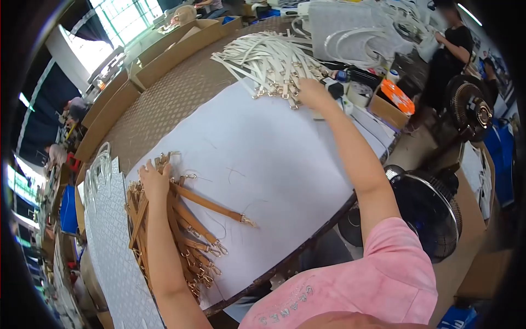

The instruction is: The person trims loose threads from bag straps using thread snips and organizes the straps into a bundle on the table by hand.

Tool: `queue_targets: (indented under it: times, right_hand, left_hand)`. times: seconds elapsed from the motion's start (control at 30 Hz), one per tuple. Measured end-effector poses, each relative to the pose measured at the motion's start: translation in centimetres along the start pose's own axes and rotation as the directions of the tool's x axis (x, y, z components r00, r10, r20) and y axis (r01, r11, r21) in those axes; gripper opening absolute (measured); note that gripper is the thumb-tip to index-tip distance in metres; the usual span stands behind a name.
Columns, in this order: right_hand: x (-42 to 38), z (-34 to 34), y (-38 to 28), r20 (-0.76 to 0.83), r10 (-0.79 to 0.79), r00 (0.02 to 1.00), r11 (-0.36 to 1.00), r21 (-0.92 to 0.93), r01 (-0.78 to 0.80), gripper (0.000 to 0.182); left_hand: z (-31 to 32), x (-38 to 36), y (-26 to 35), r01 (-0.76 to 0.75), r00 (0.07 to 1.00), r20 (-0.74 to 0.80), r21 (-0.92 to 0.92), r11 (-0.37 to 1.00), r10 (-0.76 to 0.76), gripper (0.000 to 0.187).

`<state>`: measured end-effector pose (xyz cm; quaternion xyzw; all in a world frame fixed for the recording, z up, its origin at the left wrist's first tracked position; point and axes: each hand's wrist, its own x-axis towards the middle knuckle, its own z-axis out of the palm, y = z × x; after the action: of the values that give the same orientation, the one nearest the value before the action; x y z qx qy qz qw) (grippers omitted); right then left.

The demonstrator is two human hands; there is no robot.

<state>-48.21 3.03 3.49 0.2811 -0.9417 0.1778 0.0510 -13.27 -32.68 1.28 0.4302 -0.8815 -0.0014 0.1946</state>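
Observation:
My left hand [156, 180] rests on the upper end of a pile of brown straps [178, 211], its fingers curled over their metal-fitted ends. Metal snap hooks hang at the lower ends of these straps, and one strap [208, 203] lies apart, pointing right. Farther off, my right hand [313, 94] is at the right edge of a heap of white straps [268, 57] with gold-coloured buckles. Its fingers close around the buckle end of a white strap; the fingertips are partly hidden.
A white sheet [263, 148] covers the near part of the brown patterned table [170, 104]. Cardboard barriers [178, 50] line the far left edge. An orange item [397, 97] sits in a box at right, beside black fans [468, 107]. Another person [457, 41] stands behind.

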Motion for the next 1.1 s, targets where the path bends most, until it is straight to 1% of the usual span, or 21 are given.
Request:
queue_targets:
  times: [0.03,0.1,0.17,0.23,0.37,0.43,0.5,0.6,0.7,0.73,0.77,0.8,0.83,0.87,0.9,0.93,0.97,1.0,1.03,1.07,1.1]
  right_hand:
    - [-1.6,-1.2,2.1,0.000,0.028,1.000,0.999,-0.028,-0.028,0.030]
    - [-2.0,-1.0,8.4,-0.197,-0.091,0.976,0.992,-0.108,0.071,0.021]
    - [-4.2,-7.5,6.7,-0.115,0.332,0.936,0.943,0.039,-0.330,0.027]
    - [-1.5,-10.2,9.3,0.179,0.432,0.884,0.901,-0.133,-0.413,0.029]
    - [1.7,-11.2,12.0,0.330,0.412,0.849,0.875,-0.402,-0.269,0.024]
    - [3.0,-10.9,13.1,0.377,0.420,0.826,0.851,-0.480,-0.214,0.022]
    - [3.7,-10.1,14.1,0.391,0.430,0.814,0.828,-0.531,-0.182,0.020]
    - [4.3,-9.0,16.2,0.381,0.424,0.821,0.820,-0.546,-0.170,0.017]
    - [5.3,-10.2,19.0,0.571,0.312,0.759,0.933,-0.334,-0.132,0.014]
    - [6.7,-11.7,21.2,0.812,-0.011,0.583,0.995,0.064,-0.071,0.014]
    - [7.5,-11.1,22.9,0.856,-0.207,0.475,0.962,0.265,-0.059,0.014]
    - [8.1,-10.6,24.4,0.854,-0.392,0.341,0.888,0.449,-0.105,0.014]
    - [8.7,-6.8,25.1,0.738,0.119,0.664,0.993,-0.092,-0.076,0.016]
    - [9.4,-4.1,24.2,0.260,0.435,0.862,0.795,-0.561,-0.232,0.018]
    - [8.0,-5.9,21.8,0.220,0.219,0.951,0.731,-0.683,-0.010,0.024]
    - [7.4,-7.4,18.8,0.167,0.256,0.952,0.794,-0.598,-0.109,0.024]
    - [6.9,-10.0,16.7,0.265,0.147,0.953,0.836,-0.548,0.023,0.026]
    - [8.0,-11.8,14.5,0.362,0.386,0.849,0.895,-0.370,-0.249,0.037]
    - [6.9,-15.1,11.8,0.425,0.193,0.884,0.976,0.012,-0.218,0.044]
    - [4.4,-18.0,7.9,0.418,-0.084,0.904,0.934,0.349,-0.075,0.047]
    - [1.2,-21.3,4.2,0.270,-0.339,0.901,0.798,0.591,0.122,0.047]
  left_hand:
    - [-0.2,0.3,-0.4,-0.013,0.999,0.048,-0.029,0.999,0.014,0.068]
    - [-1.2,0.0,-0.1,-0.017,0.996,0.092,-0.063,0.998,0.023,0.067]
    - [-4.2,-0.6,1.0,-0.121,0.980,0.153,-0.047,0.992,0.127,0.063]
    - [-7.1,-1.2,1.8,-0.158,0.969,0.188,-0.040,0.987,0.163,0.061]
    - [-15.2,-4.5,4.2,-0.409,0.905,-0.081,-0.430,0.805,0.417,0.039]
    - [-20.7,-8.4,6.1,-0.394,0.914,-0.146,-0.549,0.737,0.380,0.029]
    - [-25.3,-12.6,6.3,-0.419,0.905,-0.205,-0.590,0.690,0.374,0.025]
    - [-30.1,-17.9,3.3,-0.583,0.809,-0.378,-0.424,0.693,0.449,0.023]
    - [-34.2,-22.8,-0.9,-0.716,0.650,-0.637,-0.331,0.615,0.414,0.021]
    - [-36.4,-24.3,-4.1,-0.735,0.583,-0.657,-0.177,0.654,0.477,0.027]
    - [-37.8,-25.6,-7.1,-0.734,0.519,-0.660,-0.019,0.679,0.543,0.035]
    - [-38.0,-26.4,-6.9,-0.722,0.530,-0.658,-0.019,0.692,0.535,0.035]
    - [-38.1,-27.2,-5.9,-0.788,0.541,-0.636,-0.155,0.596,0.550,0.034]
    - [-38.3,-28.3,-4.5,-0.820,0.553,-0.614,-0.283,0.497,0.564,0.033]
    - [-38.4,-29.4,-2.7,-0.821,0.570,-0.588,-0.405,0.402,0.573,0.033]
    - [-36.6,-29.4,1.6,-0.693,0.679,-0.542,-0.694,0.192,0.495,0.036]
    - [-35.1,-29.1,3.5,-0.646,0.661,-0.537,-0.763,0.033,0.524,0.039]
    - [-33.5,-28.7,5.4,-0.569,0.642,-0.531,-0.813,-0.122,0.553,0.043]
    - [-34.1,-31.2,9.0,-0.575,0.675,-0.522,-0.815,-0.072,0.522,0.043]
    - [-33.8,-32.7,11.0,-0.575,0.663,-0.531,-0.813,-0.095,0.528,0.042]
    - [-33.4,-33.5,11.8,-0.570,0.645,-0.549,-0.809,-0.144,0.531,0.041]
